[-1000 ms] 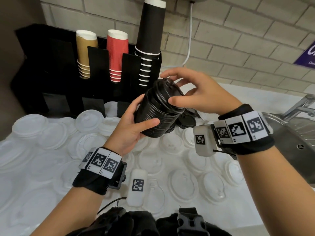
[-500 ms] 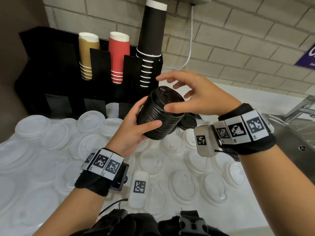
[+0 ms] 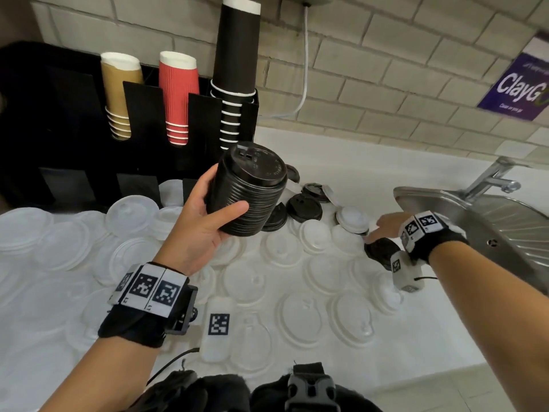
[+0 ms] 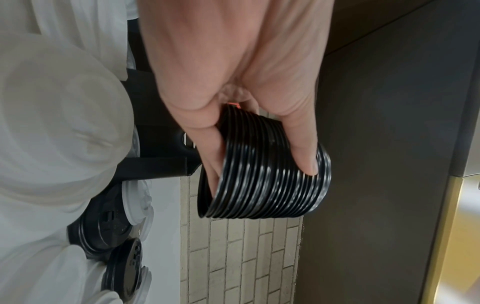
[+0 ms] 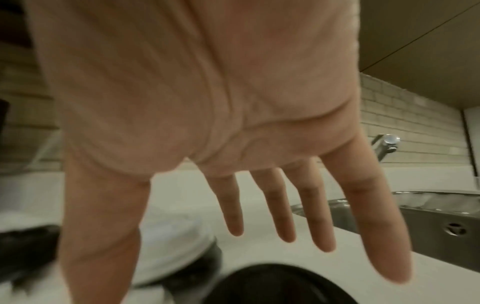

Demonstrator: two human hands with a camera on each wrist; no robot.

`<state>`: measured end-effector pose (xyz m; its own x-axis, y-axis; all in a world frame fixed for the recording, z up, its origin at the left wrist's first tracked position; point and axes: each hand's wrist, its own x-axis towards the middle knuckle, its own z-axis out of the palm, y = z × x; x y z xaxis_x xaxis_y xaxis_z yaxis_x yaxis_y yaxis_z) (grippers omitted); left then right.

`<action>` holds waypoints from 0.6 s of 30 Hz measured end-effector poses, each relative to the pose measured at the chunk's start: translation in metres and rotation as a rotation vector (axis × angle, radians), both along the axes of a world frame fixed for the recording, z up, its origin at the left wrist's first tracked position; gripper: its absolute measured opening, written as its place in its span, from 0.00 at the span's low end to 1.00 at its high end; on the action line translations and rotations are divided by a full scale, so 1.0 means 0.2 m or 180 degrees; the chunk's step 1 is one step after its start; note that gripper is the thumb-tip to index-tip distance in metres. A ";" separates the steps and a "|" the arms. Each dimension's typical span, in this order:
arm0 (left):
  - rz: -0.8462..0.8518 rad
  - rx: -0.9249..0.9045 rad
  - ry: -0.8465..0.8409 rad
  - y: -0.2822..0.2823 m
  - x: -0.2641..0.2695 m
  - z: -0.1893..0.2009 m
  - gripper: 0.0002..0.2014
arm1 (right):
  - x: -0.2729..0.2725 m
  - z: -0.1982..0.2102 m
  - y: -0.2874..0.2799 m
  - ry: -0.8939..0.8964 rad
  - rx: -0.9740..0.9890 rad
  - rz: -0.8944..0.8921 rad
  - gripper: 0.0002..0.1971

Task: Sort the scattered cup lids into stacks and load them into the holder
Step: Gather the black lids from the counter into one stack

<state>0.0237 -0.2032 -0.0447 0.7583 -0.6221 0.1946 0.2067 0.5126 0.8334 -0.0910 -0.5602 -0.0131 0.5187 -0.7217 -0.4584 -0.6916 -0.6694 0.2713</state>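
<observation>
A person's left hand (image 3: 205,224) is gripping a tall stack of black lids (image 3: 248,191), thumb on its near side and fingers curled round the far side, holding it tilted above the white desk (image 3: 356,162) in front of the black cup holder (image 3: 148,120). The left wrist view is showing the thumb pressing on the ribbed rims of the stack (image 4: 265,179). The right hand (image 5: 207,123) is reaching out low over the desk near the steel sink (image 3: 490,221), its fingers (image 5: 322,226) spread and straight, gripping nothing; a single black lid (image 3: 381,251) is lying just below it. More loose black lids (image 3: 304,206) are sitting on the desk behind the held stack, and a white lid (image 3: 352,220) is resting on a dark one beside them. Clear and white lids (image 3: 303,319) are lying scattered across most of the desk. Stacks of tan cups (image 3: 120,93), red cups (image 3: 178,93) and black cups (image 3: 237,66) are standing in the holder's slots against the tiled wall (image 3: 386,69).
</observation>
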 end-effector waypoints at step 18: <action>0.0049 0.0062 0.0104 0.01 0.00 -0.02 0.36 | 0.12 0.35 0.25 -0.0826 -0.0113 0.0701 0.28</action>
<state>0.0245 -0.2018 -0.0493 0.7735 -0.6139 0.1575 0.2262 0.4996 0.8362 -0.0669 -0.5103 0.0569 0.7600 -0.5924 -0.2673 -0.5805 -0.8037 0.1309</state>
